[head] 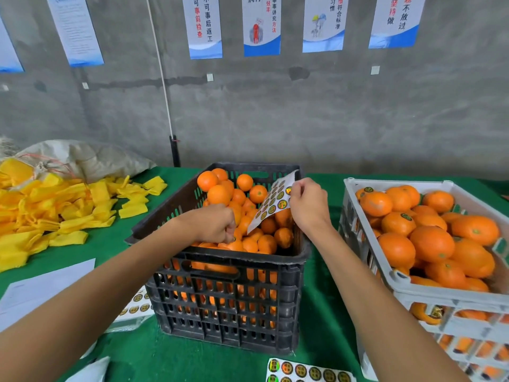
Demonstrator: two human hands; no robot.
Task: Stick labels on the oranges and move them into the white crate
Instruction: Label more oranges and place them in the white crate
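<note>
Right grip: the right hand (309,205) pinches the upper edge of a label sheet (271,202) between thumb and curled fingers, holding it tilted above the black crate.
Left grip: the left hand (216,223) reaches into the black crate, fingers curled down onto an orange (234,244) near the front of the pile; a round label shows at the fingertips. Whether the fingers grasp the fruit or only press on it cannot be told.
Label sheet: white backing, rows of round dark-and-gold stickers, lower corner hanging over the fruit.
Black crate (228,299): slotted plastic, centre of the table, filled with unlabelled oranges (220,193).
White crate (391,274): just right of the black crate, near but apart; holds labelled oranges (399,223), several with a sticker visible on top.
Table (322,312): covered in green cloth.
Spare sheets: one label sheet (308,372) lies at the front edge; another (136,306) lies left of the black crate, beside white paper (41,288).
Left side: a pile of yellow foam sleeves (55,210) with a grey sack (88,157) behind.
Background: grey wall with posters (261,26).
</note>
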